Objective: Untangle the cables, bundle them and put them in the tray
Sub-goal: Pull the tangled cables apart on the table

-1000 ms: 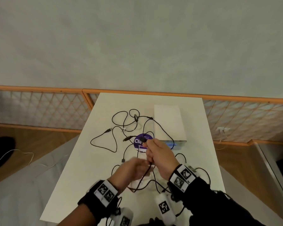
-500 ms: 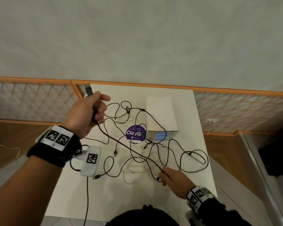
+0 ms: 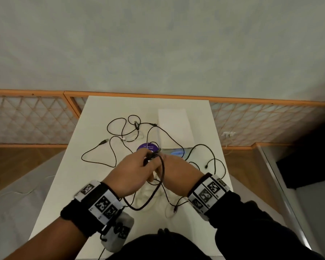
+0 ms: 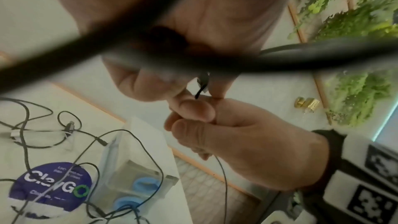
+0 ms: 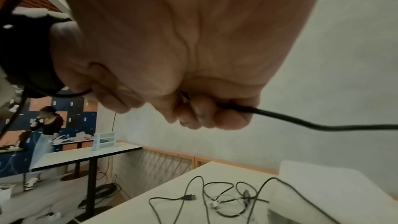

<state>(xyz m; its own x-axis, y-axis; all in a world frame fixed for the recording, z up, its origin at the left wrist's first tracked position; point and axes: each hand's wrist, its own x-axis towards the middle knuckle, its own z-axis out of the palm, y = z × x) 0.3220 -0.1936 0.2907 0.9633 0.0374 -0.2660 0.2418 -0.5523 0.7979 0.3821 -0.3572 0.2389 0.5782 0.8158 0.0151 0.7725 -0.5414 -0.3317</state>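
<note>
Both hands meet above the middle of the white table [image 3: 94, 184]. My left hand [image 3: 148, 158] pinches the plug end of a black cable [image 3: 159, 192], which hangs below the hands in one folded loop. My right hand [image 3: 164, 163] grips the same cable beside it; its fingers [image 5: 202, 110] curl round the cord [image 5: 323, 126]. The left fingers [image 4: 150, 83] pinch the plug while the right hand [image 4: 237, 142] holds just under them. Several loose black cables [image 3: 109, 147] and a white one [image 3: 132, 138] lie tangled further back. The white-and-clear tray [image 3: 174, 126] stands at the back right.
A round purple sticker [image 3: 147, 146] lies by the tray's near end. Another black cable [image 3: 216, 162] loops near the table's right edge. An orange-framed lattice fence [image 3: 36, 119] runs behind the table. A second table [image 5: 86, 156] and a person [image 5: 48, 125] are off to the left.
My left hand, raised far to the left with the cable stretched taut, has come back to the right hand. The cable now hangs folded in a loop between both hands.
</note>
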